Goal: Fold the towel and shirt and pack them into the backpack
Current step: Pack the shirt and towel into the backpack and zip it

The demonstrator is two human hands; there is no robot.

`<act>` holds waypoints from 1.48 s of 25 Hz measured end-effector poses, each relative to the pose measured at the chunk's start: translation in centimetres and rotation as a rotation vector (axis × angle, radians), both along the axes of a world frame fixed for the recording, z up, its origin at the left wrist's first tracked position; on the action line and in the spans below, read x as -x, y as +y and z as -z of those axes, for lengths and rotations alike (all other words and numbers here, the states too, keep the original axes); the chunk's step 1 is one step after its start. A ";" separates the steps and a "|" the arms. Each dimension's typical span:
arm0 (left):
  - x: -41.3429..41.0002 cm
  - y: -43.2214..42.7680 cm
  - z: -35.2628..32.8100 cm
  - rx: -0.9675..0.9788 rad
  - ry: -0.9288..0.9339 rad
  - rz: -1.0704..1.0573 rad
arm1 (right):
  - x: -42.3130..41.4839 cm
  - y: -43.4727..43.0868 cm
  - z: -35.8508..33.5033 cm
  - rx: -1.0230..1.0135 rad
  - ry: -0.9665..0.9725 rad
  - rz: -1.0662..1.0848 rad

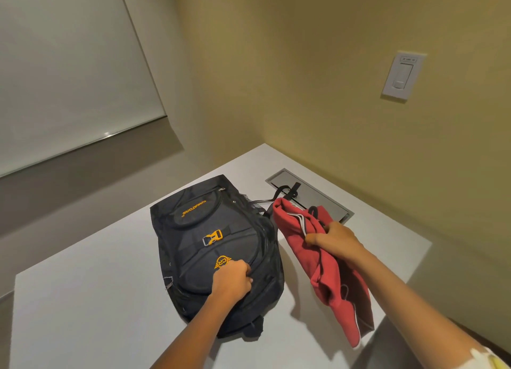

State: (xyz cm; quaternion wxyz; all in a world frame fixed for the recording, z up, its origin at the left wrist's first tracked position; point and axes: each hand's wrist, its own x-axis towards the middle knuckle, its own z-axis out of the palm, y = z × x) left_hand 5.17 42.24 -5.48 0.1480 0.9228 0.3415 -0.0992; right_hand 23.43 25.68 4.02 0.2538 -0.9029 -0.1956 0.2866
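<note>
- backpack [210,230]: black with orange lettering and an orange buckle, lying flat and front side up on the white table [96,299], top end toward the person.
- left hand [232,280]: on the near part of the backpack, fingers curled and gripping the fabric by the zip line on its right side (can't tell whether it has the zipper pull or just cloth).
- right hand [336,238]: closed around a bunched red shirt [331,280], thumb on top and fingers wrapped under.
- red shirt: roughly folded, with white trim. It is held just right of the backpack, with the lower end hanging toward the table's right edge (contact with the tabletop not clear).
- strap [284,191]: black backpack strap trailing from the far right side onto a recessed metal panel [318,194] in the tabletop.
- background: white wall switch [402,74] on the yellowish wall at right, pale blind [69,64] at left.
</note>
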 end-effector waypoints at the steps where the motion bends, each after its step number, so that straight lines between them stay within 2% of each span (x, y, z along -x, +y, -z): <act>1: 0.2 0.5 -0.5 0.030 -0.039 -0.026 | 0.1 0.0 0.0 0.000 -0.004 0.000; 8: 0.3 4.6 -4.6 0.159 -0.195 -0.153 | 3.8 0.7 -0.6 -0.022 -0.081 -0.042; 16: -0.8 9.6 -11.5 0.076 -0.335 -0.230 | 9.1 3.7 -0.8 -0.037 -0.257 -0.316; 21: -1.9 11.7 -14.3 -0.064 -0.341 -0.234 | 11.7 5.2 1.3 0.085 -0.336 -0.456; 26: -2.2 13.6 -16.2 -0.156 -0.359 -0.268 | 11.3 4.6 3.5 0.214 -0.374 -0.465; 31: -2.6 15.1 -17.5 -0.169 -0.393 -0.273 | 10.7 5.2 4.4 0.273 -0.375 -0.517; 37: -2.5 15.2 -17.5 -0.142 -0.402 -0.234 | 10.4 10.0 1.8 0.282 -0.387 -0.555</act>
